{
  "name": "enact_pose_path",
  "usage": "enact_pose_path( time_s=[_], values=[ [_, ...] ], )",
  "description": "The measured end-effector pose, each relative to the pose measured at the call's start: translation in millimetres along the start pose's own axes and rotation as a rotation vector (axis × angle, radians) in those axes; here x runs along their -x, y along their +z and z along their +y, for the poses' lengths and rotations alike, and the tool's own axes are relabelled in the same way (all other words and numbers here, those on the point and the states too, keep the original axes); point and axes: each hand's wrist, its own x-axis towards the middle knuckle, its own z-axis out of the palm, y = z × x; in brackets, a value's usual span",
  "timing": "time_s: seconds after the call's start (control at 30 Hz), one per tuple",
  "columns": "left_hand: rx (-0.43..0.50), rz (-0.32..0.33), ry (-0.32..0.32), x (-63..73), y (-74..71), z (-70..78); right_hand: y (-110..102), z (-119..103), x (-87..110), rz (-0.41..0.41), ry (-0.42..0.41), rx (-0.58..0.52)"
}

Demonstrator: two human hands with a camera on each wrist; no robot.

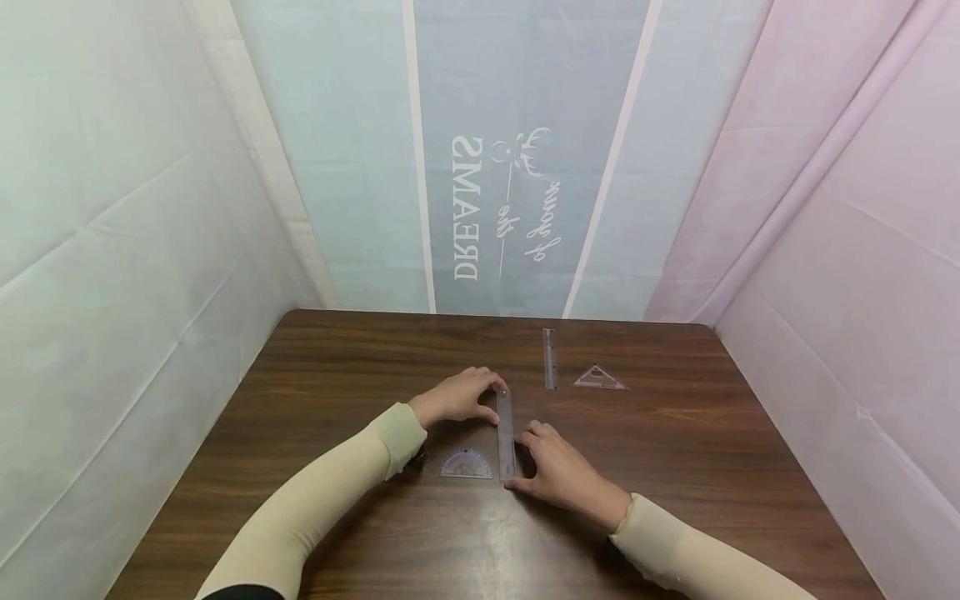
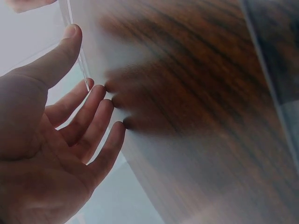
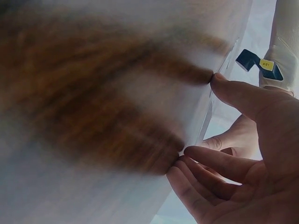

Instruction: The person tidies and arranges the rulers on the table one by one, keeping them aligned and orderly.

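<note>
From here I see the long ruler lying flat on the brown table, pointing away from the person, a hand at each end. The left hand, thumb and fingers apart, touches its far end and left edge. The right hand, loosely bent with a wide gap behind the thumb, touches its near end and right edge; neither wraps round it. A protractor sits just left of the ruler's near half. Beyond it to the right lie a short ruler and a triangle.
</note>
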Motion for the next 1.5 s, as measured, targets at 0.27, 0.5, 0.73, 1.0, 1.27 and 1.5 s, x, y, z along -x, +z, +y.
enact_pose_path(
  time_s=[0.27,0.5,0.73,1.0,1.27,1.5],
  values=[
    [-0.008,-0.001,-0.001,-0.3,1.1,-1.0,-0.3,-1.0,-0.1,-0.009,0.005,-0.001],
    [-0.025,0.004,0.005,-0.9,1.6,-1.4,0.3,-1.3,-0.1,-0.003,0.002,0.005],
    [-0.047,0.012,-0.004,-1.4,4.8,-3.5,0.9,-1.5,1.1,0.011,-0.013,0.009],
    [-0.055,0.004,-0.019,-0.4,7.6,-1.5,3.5,-0.6,0.5,-0.001,-0.003,0.016],
    [-0.055,0.000,-0.028,1.4,7.6,1.7,5.1,0.5,1.2,0.004,-0.013,0.025],
    [-0.063,0.004,-0.024,2.3,9.1,2.0,5.8,-0.6,2.6,0.006,-0.015,0.022]
  ],
)
